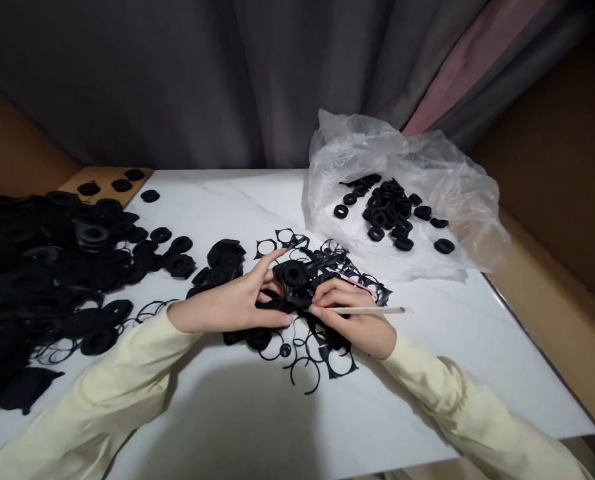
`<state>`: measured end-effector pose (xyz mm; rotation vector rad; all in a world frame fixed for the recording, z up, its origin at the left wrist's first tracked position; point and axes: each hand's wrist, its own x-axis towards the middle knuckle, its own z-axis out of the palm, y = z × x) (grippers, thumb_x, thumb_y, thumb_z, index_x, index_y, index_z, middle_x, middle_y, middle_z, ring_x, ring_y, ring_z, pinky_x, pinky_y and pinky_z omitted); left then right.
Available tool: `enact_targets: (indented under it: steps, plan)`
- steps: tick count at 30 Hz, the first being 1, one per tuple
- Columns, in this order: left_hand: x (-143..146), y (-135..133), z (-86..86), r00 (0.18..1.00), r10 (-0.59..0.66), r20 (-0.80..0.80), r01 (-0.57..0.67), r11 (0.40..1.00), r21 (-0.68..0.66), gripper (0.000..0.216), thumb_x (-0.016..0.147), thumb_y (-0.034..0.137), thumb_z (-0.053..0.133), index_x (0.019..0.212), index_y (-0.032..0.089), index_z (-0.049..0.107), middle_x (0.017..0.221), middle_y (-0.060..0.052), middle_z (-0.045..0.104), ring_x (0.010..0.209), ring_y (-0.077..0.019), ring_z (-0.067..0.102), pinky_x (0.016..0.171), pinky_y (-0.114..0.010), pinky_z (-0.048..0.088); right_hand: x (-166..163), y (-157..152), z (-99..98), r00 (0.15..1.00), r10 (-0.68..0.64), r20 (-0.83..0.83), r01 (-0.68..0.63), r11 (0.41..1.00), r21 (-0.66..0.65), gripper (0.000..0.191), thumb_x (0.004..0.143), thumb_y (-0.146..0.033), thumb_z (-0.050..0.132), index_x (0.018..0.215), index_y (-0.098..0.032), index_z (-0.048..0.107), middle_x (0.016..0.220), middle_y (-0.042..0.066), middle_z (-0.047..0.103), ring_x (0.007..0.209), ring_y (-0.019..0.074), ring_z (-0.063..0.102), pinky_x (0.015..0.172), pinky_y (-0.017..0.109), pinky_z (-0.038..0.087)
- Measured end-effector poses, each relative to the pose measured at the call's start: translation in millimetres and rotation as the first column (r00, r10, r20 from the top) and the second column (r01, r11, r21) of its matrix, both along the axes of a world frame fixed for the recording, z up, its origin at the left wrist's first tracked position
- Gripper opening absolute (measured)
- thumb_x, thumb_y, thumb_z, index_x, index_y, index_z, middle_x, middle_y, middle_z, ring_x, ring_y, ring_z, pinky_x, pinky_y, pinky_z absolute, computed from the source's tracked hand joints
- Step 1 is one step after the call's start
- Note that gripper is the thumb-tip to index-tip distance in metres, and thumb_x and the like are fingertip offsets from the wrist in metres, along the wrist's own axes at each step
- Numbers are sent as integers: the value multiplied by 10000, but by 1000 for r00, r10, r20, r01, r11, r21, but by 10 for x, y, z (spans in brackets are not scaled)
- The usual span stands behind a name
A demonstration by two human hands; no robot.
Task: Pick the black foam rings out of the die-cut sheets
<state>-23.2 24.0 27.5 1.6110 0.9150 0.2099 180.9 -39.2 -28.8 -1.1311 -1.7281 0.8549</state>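
My left hand [237, 300] reaches over a heap of black rubber pieces, its thumb and index finger spread apart around them. A thick black ring [293, 273] lies between that hand and the other. My right hand [352, 313] is closed, with a thin whitish stick [372, 310] pinched in it, the slim dark-tipped end pointing right. Its fingertips touch the heap, and what lies under them is hidden. Thin black cut-out scraps [340, 363] with round holes spread around both hands. A slender pink tool [360, 287] lies on the scraps behind my right hand.
A large pile of black rings [77, 267] covers the left of the white table [237, 427]. At the back right, a clear plastic bag [327, 153] lies with black rings [390, 207] on it. A wooden board [104, 179] bears several rings. Grey curtains [202, 87] hang behind.
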Motion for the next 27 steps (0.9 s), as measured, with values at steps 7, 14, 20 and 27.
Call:
enact_targets:
  steps: [7,14,20,27]
  plan:
    - [-143,-90,3,959,-1,-285,87,954,288,823,702,367,680,1385,262,233,998,-52,591,779,-190,609,680,-276,478,37,8,44,994,-97,-59,97,995,-7,122,809,-198,612,692,-192,649,838,23,628,766,132,616,749,292,507]
    - [-180,47,-22,969,-36,-246,58,995,85,216,872,391,434,994,225,367,878,-26,636,783,-151,589,713,-279,449,95,3,115,952,-291,-92,302,942,147,141,831,-188,580,702,-201,635,857,32,635,779,155,625,743,321,505]
    - [-190,45,42,965,-179,-189,190,981,39,261,760,291,550,989,217,449,1029,-62,637,763,-152,572,662,-263,430,64,-24,95,943,-319,-96,333,912,238,150,851,-173,550,721,-204,619,878,46,644,809,171,639,761,340,521]
    - [-98,-7,115,942,-183,-281,208,976,61,331,733,336,610,1007,214,470,890,-10,598,636,-117,499,565,-220,384,73,-43,95,928,-351,-126,373,869,324,123,841,-125,556,796,-200,642,927,65,654,843,181,647,758,340,530]
